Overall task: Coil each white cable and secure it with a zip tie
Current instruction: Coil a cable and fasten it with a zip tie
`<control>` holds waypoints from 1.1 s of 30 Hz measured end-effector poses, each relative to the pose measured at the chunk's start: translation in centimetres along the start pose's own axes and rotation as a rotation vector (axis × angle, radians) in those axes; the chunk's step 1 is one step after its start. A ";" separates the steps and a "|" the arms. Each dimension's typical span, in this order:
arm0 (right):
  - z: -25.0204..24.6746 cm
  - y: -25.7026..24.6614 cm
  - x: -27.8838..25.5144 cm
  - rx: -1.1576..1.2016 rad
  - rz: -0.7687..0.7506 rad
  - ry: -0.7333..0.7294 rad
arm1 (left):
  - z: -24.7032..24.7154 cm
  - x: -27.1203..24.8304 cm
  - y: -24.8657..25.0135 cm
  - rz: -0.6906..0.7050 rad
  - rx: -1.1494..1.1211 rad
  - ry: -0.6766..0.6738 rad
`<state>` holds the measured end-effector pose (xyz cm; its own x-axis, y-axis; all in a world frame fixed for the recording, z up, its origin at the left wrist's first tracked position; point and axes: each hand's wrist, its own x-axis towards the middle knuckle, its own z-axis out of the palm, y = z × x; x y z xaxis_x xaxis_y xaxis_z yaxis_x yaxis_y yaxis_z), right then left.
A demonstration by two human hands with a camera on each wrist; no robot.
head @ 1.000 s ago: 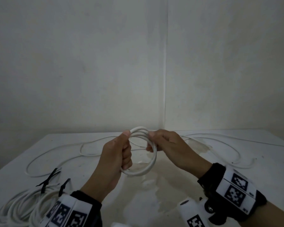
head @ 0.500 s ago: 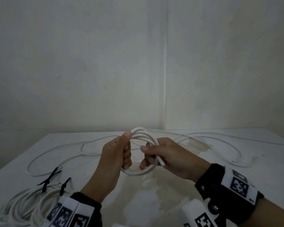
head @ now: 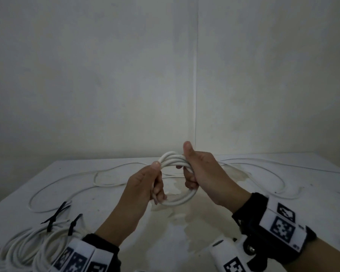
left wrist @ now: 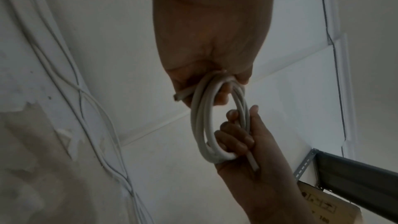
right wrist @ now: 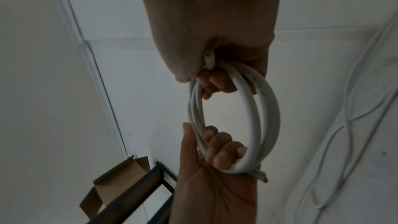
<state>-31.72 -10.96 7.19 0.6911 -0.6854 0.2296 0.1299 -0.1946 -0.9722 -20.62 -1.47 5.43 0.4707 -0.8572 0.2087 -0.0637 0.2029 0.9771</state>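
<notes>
The coiled cable [head: 176,200] is showing plain white, and so are the loose cables [head: 67,179] lying behind it on the white table [head: 243,222]. A pale beige stain [head: 185,222] is spreading over the table just under the coil. Left of the coil, the bundled cables [head: 22,250] are showing white with black zip ties [head: 56,214]. The wristbands [head: 279,226] nearest the coil are wearing black-and-white square-code patterns on black cuffs.

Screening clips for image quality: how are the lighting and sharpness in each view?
Head view: dim and flat, but the cable coil and both hands are sharp. Left wrist view: dark, with the left hand a soft silhouette. Right wrist view: equally dim; the cardboard box is smeared.
</notes>
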 end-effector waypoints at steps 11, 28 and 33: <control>-0.3 0.6 0.0 -0.422 -0.052 -0.085 | -0.9 0.2 0.0 -0.265 0.049 -0.225; -0.4 0.9 -0.1 -0.400 -0.206 -0.015 | 3.0 -0.6 -0.2 -0.228 -0.108 0.097; 0.2 1.8 -0.9 -0.215 -0.182 0.062 | 2.8 -0.6 -0.5 -0.171 -0.084 0.180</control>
<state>-31.93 -10.56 5.21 0.6244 -0.6658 0.4085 0.0899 -0.4582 -0.8843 -23.33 -2.41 4.91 0.6178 -0.7860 0.0226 0.1004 0.1073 0.9891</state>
